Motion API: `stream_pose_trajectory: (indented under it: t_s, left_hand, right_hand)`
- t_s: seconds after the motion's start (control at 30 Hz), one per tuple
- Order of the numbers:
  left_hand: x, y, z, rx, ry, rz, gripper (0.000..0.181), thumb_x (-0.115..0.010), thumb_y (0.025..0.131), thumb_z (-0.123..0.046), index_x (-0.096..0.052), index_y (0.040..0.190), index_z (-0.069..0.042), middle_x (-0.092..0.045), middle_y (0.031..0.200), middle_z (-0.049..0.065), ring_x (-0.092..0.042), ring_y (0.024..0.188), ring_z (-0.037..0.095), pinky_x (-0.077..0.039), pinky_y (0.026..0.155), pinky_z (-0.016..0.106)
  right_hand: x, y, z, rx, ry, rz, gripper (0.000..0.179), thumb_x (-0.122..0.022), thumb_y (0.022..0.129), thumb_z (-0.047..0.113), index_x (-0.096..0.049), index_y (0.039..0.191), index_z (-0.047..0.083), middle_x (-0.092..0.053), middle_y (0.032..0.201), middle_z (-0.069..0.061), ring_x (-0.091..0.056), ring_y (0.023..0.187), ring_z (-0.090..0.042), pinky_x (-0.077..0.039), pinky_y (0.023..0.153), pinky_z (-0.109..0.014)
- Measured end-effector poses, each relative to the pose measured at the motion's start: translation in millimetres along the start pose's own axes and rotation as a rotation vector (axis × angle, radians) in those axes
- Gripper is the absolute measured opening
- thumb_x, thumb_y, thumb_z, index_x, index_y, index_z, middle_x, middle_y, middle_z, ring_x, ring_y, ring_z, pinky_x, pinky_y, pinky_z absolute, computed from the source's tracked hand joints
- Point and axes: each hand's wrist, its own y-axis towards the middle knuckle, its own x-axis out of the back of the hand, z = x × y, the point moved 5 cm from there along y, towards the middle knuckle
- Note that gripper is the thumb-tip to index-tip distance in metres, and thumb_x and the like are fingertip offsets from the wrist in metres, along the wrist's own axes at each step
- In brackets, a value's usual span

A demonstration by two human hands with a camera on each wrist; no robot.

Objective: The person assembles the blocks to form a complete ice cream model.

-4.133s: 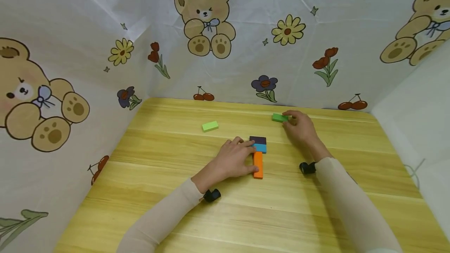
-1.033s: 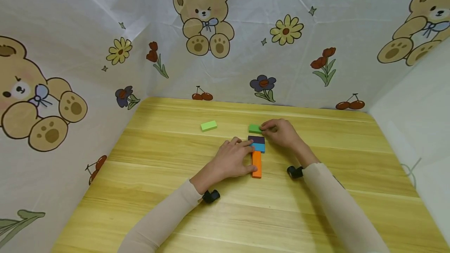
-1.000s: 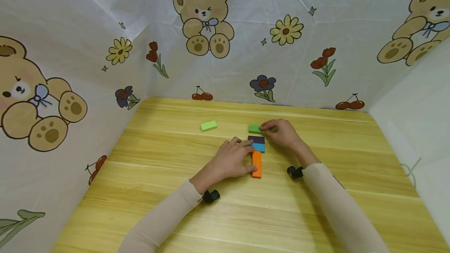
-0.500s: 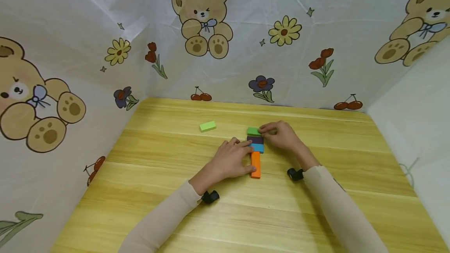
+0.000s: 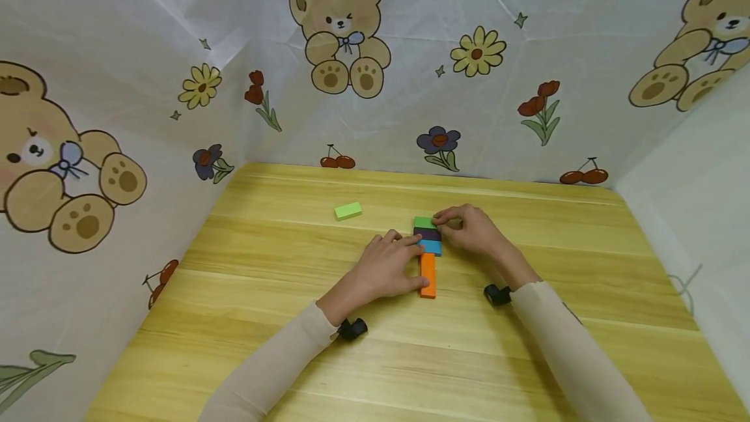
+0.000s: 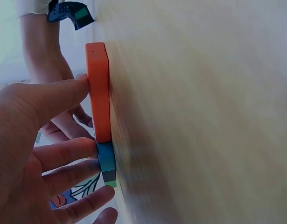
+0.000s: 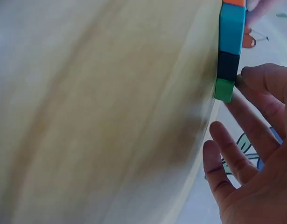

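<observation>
An upright-oriented orange block [image 5: 428,277] lies flat on the wooden table, with a blue block [image 5: 432,248], a dark purple block [image 5: 430,234] and a green block [image 5: 423,222] laid crosswise in a row beyond its far end. Beside the row, the left hand [image 5: 383,267] has its thumb on the orange block and extended fingertips at the blue and dark ones. The right hand [image 5: 469,230] pinches the green block's right end between thumb and index finger, its other fingers spread in the right wrist view. In that view the green block [image 7: 224,90] meets the dark block [image 7: 228,65].
A light green block [image 5: 348,211] lies apart, back and left of the row. Behind the wooden table [image 5: 375,370] hangs a white sheet [image 5: 422,5] printed with bears and flowers. Black wrist cameras sit under both sleeves.
The right hand has brought the green block leftward from the back right, then toward the row, closing the gap to the dark purple block. The left hand has stayed in place.
</observation>
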Motion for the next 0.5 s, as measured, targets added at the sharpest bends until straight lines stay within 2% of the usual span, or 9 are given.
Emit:
stream_pose_trajectory:
  t_s: [0.2,0.3,0.37,0.5]
  left_hand:
    - [0.0,-0.3,-1.1,-0.002,0.006,0.008,0.068,-0.068,0.097,-0.068,-0.063,0.153,-0.029,-0.048,0.170,-0.004,-0.051,0.142,0.026,-0.044,0.119,0.051]
    - [0.3,-0.2,-1.4,-0.001,0.007,0.008,0.068,-0.068,0.097,-0.068,-0.063,0.152,-0.028,-0.048,0.170,-0.003,-0.051,0.142,0.025,-0.045,0.119,0.051]
    - [1.1,-0.5,-1.4,-0.001,0.007,0.006,0.068,-0.068,0.097,-0.068,-0.063,0.152,-0.028,-0.049,0.170,-0.003,-0.051,0.142,0.025,-0.045,0.118,0.051]
    - [1.7,-0.8,0.0,-0.001,0.002,-0.002,0.068,-0.069,0.097,-0.068,-0.064,0.152,-0.028,-0.049,0.169,-0.003,-0.052,0.142,0.026,-0.045,0.117,0.051]
  right_hand:
    - [-1.3,-8.5,13.6,0.122,-0.175,0.029,0.037,-0.079,0.098,0.031,-0.080,0.125,0.007,-0.070,0.138,-0.014,-0.059,0.128,-0.037,-0.049,0.116,-0.058]
    - [-3.0,-15.6,17.7,0.125,-0.236,0.073,0.050,-0.080,0.097,0.040,-0.075,0.135,0.007,-0.066,0.146,-0.012,-0.056,0.135,-0.037,-0.048,0.118,-0.059]
    - [-4.2,-21.5,19.7,0.114,-0.269,0.102,0.064,-0.079,0.096,0.050,-0.069,0.144,0.009,-0.061,0.154,-0.012,-0.051,0.143,-0.040,-0.043,0.121,-0.063]
    - [-7.2,-31.2,22.8,0.080,-0.281,0.153,0.096,-0.080,0.086,0.070,-0.054,0.159,0.013,-0.049,0.167,-0.011,-0.037,0.154,-0.045,-0.033,0.122,-0.073]
